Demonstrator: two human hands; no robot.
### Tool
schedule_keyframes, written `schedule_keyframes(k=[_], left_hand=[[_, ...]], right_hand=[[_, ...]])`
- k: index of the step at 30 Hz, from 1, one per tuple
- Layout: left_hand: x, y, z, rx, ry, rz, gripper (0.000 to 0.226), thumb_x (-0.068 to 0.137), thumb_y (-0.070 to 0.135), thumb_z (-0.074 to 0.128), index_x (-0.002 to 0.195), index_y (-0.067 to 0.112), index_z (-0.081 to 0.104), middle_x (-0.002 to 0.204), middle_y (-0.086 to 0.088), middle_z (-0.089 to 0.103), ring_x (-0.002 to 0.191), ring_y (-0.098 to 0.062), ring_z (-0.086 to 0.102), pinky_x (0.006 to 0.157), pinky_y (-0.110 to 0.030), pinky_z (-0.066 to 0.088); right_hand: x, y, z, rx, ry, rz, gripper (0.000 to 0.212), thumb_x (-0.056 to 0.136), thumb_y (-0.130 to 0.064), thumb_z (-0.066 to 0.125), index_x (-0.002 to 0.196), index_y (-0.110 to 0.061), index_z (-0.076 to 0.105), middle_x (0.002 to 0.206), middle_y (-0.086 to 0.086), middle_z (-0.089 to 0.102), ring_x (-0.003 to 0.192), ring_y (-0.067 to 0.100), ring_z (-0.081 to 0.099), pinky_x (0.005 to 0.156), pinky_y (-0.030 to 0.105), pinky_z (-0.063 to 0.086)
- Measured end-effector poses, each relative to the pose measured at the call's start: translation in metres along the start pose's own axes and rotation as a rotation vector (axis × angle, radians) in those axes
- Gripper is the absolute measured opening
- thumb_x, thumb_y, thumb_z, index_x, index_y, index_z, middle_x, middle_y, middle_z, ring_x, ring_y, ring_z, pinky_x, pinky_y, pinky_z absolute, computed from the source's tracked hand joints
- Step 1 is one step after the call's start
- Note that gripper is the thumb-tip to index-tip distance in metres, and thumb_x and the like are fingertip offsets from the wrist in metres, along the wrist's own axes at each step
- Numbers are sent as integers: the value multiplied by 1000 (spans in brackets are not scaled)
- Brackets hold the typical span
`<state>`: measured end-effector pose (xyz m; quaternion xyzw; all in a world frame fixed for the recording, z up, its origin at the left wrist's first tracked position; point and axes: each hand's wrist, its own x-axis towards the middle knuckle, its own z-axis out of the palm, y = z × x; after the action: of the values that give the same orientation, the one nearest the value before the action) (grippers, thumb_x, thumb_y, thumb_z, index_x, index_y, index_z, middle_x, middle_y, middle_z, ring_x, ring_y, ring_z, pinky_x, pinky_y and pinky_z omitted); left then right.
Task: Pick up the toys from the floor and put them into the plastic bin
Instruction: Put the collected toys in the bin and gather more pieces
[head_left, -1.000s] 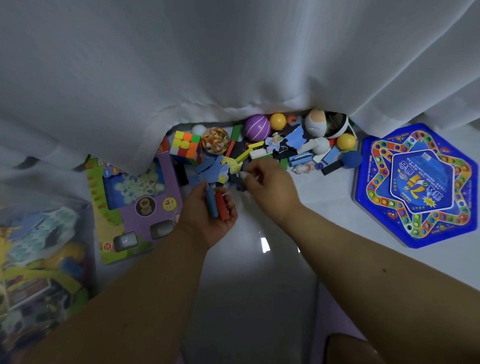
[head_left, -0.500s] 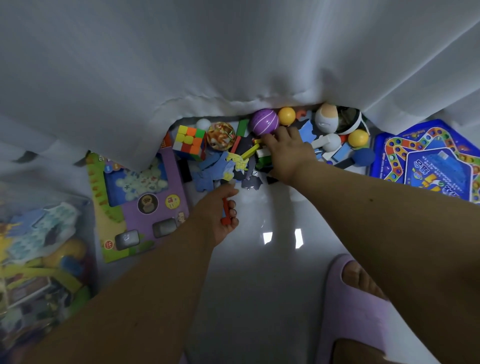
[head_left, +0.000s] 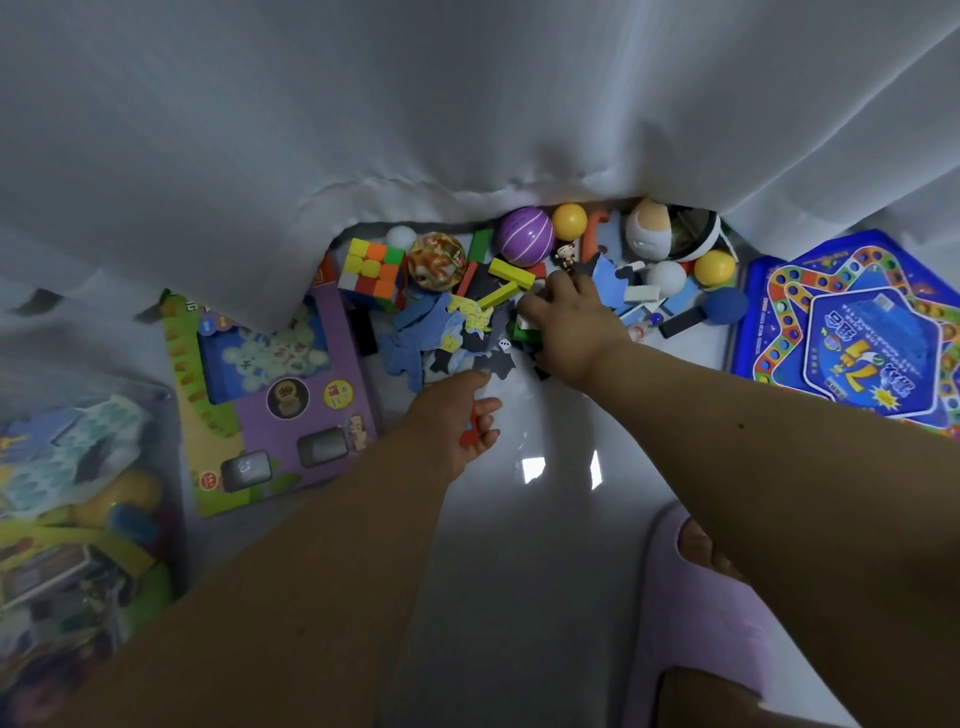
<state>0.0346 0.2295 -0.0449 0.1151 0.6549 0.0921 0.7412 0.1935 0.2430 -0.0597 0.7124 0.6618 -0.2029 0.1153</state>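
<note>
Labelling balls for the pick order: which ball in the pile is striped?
The purple ball, at the curtain's edge, has thin white stripes. The two yellow balls and the white ball are plain.

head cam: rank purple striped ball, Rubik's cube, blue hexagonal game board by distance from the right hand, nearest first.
From the right hand:
1. Purple striped ball, just beyond the fingers, by the curtain.
2. Rubik's cube, off to the left across the pile.
3. Blue hexagonal game board, far right on the floor.

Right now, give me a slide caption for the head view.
Right hand reaches into the toy pile by the curtain; left hand holds a red block.
</note>
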Motion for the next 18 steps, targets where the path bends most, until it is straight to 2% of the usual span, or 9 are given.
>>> schedule_keyframes(k=[2, 4, 8, 14, 18], left_hand=[[-2, -1, 0, -10, -6, -11, 5, 94, 24, 54, 92, 20, 55, 95, -9, 61, 50, -8, 37, 53, -24, 44], [-4, -3, 0, -16, -18, -20, 12, 94, 24, 54, 103, 18, 55, 98, -11, 62, 50, -8, 37, 55, -25, 45], [-8, -7, -1, -6, -22, -30, 26, 95, 25, 52, 118, 14, 51, 113, -15, 59, 50, -9, 36, 56, -26, 46], [-2, -14, -6, -44, -11, -57, 23, 96, 26, 51, 118, 18, 53, 103, -13, 63, 37, -7, 38, 58, -26, 49], [-5, -17, -7, -59, -13, -56, 22, 96, 26, 51, 116, 18, 54, 105, -13, 62, 37, -7, 38, 58, -26, 49]], right_hand=[[-5, -2, -1, 0, -53, -9, 72, 80, -24, 69, 142, -25, 34, 142, 14, 27, 128, 38, 28, 91, 44, 47], [-11, -5, 1, 25, -96, 5, 70, 79, -29, 70, 140, -28, 36, 143, 15, 24, 128, 40, 29, 94, 45, 45], [-27, -9, 12, 100, -133, 45, 60, 82, -23, 66, 136, -29, 40, 141, 15, 26, 126, 42, 33, 93, 45, 48], [-36, -8, 19, 94, -102, -35, 63, 87, -14, 58, 143, -22, 31, 143, 16, 30, 126, 39, 32, 95, 43, 41], [-41, -4, 23, 155, -12, -84, 53, 89, -10, 55, 138, -18, 37, 137, 15, 36, 119, 34, 37, 92, 39, 41]])
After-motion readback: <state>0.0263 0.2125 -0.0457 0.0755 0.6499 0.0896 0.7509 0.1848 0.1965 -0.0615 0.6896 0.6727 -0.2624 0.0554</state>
